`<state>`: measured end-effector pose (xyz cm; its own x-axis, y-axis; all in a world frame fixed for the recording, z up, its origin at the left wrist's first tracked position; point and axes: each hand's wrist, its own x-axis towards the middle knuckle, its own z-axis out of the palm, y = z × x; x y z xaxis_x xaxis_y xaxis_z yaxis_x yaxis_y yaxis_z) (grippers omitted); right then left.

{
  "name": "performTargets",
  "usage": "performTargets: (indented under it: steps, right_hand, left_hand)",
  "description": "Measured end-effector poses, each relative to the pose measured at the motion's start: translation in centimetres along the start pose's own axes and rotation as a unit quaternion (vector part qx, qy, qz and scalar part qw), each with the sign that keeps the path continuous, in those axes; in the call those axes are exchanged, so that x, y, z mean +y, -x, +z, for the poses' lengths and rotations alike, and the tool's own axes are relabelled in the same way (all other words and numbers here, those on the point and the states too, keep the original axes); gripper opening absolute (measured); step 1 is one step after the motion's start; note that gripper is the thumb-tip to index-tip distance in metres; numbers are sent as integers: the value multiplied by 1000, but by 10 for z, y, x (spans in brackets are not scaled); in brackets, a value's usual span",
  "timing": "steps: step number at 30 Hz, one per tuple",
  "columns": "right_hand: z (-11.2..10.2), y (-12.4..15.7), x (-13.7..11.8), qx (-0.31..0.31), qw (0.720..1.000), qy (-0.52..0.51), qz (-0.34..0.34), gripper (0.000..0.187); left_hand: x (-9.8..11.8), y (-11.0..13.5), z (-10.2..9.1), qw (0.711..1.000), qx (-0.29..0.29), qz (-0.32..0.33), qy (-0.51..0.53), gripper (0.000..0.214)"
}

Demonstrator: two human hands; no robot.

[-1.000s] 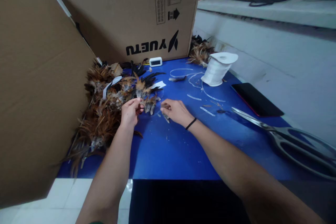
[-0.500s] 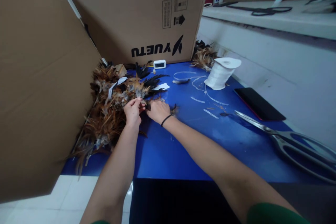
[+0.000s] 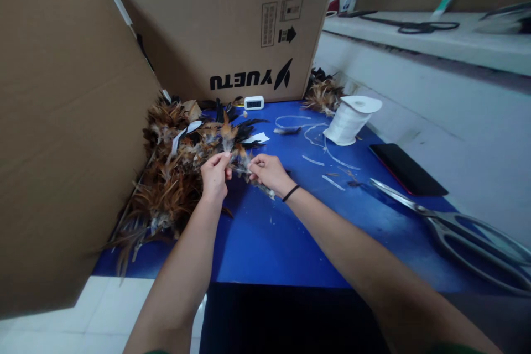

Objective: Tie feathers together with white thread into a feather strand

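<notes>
My left hand [image 3: 215, 175] pinches the fluffy base of a brown feather [image 3: 228, 135] between thumb and fingers. Close on its right, my right hand [image 3: 269, 171] is closed in a pinch on the stretch of feather trim [image 3: 243, 161] between the two hands. Pale strands run from one hand to the other. A fluffy end hangs below my right fingers. Left of my hands lies a large pile of brown and black feathers [image 3: 168, 188], with white paper strips [image 3: 182, 135] among it.
A white ribbon spool [image 3: 347, 124], a dark phone [image 3: 406, 168] and large scissors [image 3: 435, 215] lie on the right of the blue table [image 3: 265, 254]. Cardboard boxes [image 3: 199, 22] wall the back and left. A small digital clock [image 3: 254, 103] stands before the back box.
My right hand has moved to the right, away from my left, and lifted a little. The trim between them now shows. My left hand has stayed nearly in place.
</notes>
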<state>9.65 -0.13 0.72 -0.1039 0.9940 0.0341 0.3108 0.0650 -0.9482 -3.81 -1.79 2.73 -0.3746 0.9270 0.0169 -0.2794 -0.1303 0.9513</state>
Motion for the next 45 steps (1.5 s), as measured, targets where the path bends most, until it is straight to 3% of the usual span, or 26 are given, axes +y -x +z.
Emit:
performTargets:
  steps: [4, 10, 17, 25, 31, 35, 41, 45]
  right_hand:
    - [-9, 8, 2, 26, 998, -38, -32, 7]
    - [-13, 18, 1, 18, 997, -44, -63, 5]
    - [-13, 22, 3, -21, 996, -78, -31, 12]
    - [-33, 28, -11, -59, 986, -151, 36, 15]
    - [-55, 37, -12, -37, 956, -281, 74, 17]
    - [-62, 40, -9, -31, 922, -376, 92, 24]
    - [-56, 43, -8, -77, 914, -387, 95, 28]
    - [-53, 45, -10, -100, 911, -392, 84, 25]
  left_hand:
    - [3, 9, 5, 993, -100, -59, 24, 26]
    - [0, 14, 7, 984, -157, -85, -13, 26]
    - [0, 10, 4, 989, -125, -76, -37, 25]
    - [-2, 3, 0, 994, -85, -60, -17, 25]
    - [-4, 3, 1, 997, -41, -54, -27, 29]
    - [-3, 9, 7, 998, -11, -5, -61, 27]
    - [-2, 18, 12, 995, -17, 54, -82, 23]
    - [3, 24, 16, 997, -51, 9, -51, 26]
